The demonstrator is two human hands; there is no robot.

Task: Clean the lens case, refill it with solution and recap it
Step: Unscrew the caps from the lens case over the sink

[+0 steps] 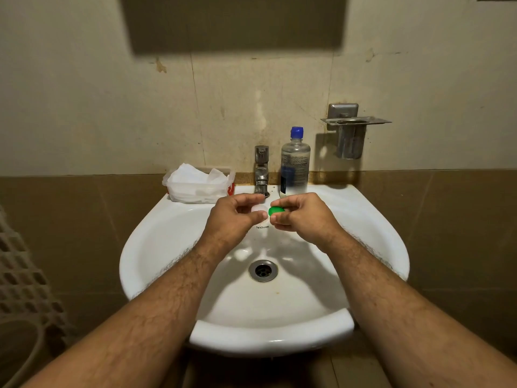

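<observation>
Head view: two hands (237,217) (302,212), one lens case (268,210).

White sink (372,219) — tissue tub (199,186) and solution bottle (295,163) on its ledge.

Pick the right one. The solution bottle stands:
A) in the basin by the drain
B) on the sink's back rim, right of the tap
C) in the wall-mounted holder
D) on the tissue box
B: the solution bottle stands upright on the sink rim, just right of the tap.
</observation>
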